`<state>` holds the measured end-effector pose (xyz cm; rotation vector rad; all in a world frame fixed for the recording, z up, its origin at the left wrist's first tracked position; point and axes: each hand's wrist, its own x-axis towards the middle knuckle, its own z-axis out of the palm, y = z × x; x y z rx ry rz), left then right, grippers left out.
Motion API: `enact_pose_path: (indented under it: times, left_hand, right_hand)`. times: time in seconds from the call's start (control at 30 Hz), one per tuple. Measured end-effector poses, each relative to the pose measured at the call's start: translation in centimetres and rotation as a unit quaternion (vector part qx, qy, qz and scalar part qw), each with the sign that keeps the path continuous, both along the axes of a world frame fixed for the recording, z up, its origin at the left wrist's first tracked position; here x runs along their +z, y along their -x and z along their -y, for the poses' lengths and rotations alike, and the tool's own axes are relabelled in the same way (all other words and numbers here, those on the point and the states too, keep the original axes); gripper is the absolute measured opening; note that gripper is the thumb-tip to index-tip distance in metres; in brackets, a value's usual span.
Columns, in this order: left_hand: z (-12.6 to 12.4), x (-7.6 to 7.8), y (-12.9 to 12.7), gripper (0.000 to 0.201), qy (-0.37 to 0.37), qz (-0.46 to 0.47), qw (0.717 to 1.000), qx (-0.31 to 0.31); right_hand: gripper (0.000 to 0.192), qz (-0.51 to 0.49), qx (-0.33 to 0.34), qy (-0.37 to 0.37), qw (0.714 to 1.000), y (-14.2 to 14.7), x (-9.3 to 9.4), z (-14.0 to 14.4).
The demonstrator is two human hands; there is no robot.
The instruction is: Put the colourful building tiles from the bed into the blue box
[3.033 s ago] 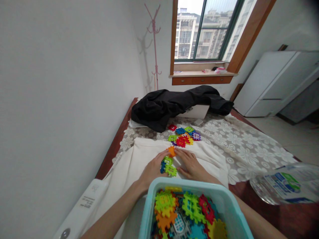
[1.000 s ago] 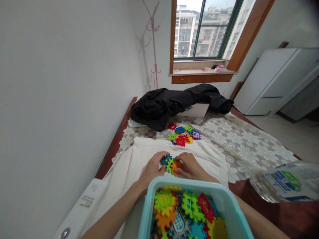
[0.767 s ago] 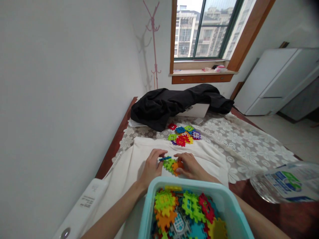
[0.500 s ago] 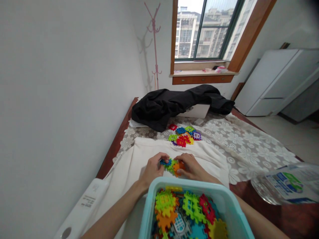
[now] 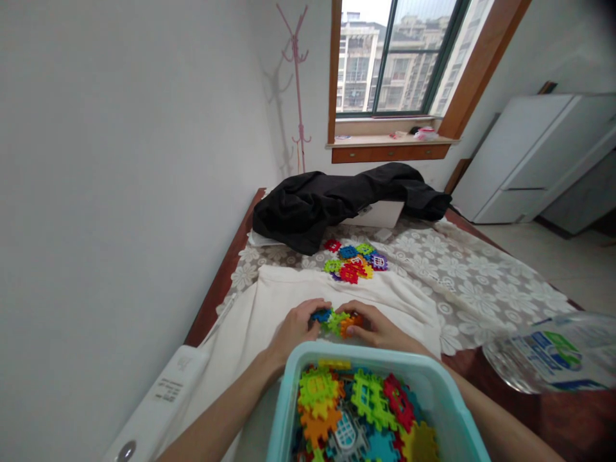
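Toothed plastic pieces [image 5: 335,323], one small group in blue, green and orange, logged on my remote feed between two hands over the white cloth, just beyond the bin; remainder listed by size. Floral tablecloth [image 5: 491,282], grey and white, spread widely. Black garment [image 5: 346,192], crumpled across the far end. White cloth [image 5: 283,289], laid over the tablecloth, slightly creased. Pale turquoise bin [image 5: 366,353], nearest the camera, holding many loose pieces [image 5: 370,401] in mixed colours. Clear plastic bottle [image 5: 548,356], labelled, at right. Heap of pieces [image 5: 356,263], red, blue, green, yellow and purple, at the white cloth's far edge. Right hand [image 5: 378,326], fingers and thumb gripping the group's orange end. Left hand [image 5: 297,328], fingers and thumb around its blue end. Green part lies between; I cannot tell whether all colours interlock or whether the group touches the cloth.
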<state>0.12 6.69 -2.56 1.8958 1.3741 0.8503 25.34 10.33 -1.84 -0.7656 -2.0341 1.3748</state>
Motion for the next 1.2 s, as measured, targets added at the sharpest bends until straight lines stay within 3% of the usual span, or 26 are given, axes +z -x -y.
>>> enact_pose_path:
  times: [0.17,0.3,0.6,0.73,0.93,1.2]
  left_hand:
    - [-0.4,-0.4,0.1,0.071,-0.017,0.003,1.000,0.017]
    - [-0.4,-0.6,0.2,0.068,-0.043,-0.015,0.999,0.003]
    - [-0.1,0.3,0.3,0.055,-0.026,-0.047,0.997,0.050]
    - [0.0,1.0,-0.1,0.045,-0.011,-0.005,0.999,0.042]
    - [0.1,1.3,-0.7,0.033,-0.035,0.072,0.997,0.006]
    - [0.3,0.6,-1.1,0.016,-0.019,0.188,0.982,-0.019]
  right_hand:
    - [0.042,-0.052,-0.027,0.066,0.996,0.1,-0.2,-0.5]
    - [0.040,-0.080,-0.036,0.091,0.992,0.4,-0.9,-0.8]
    - [0.035,-0.082,-0.020,0.115,0.990,0.7,-1.0,-0.7]
    - [0.035,-0.068,-0.020,0.114,0.991,0.9,-0.8,-0.6]
    - [0.040,-0.062,-0.025,0.044,0.997,0.9,0.0,-0.5]
    - [0.036,-0.103,-0.011,0.086,0.991,0.9,-0.7,-0.7]
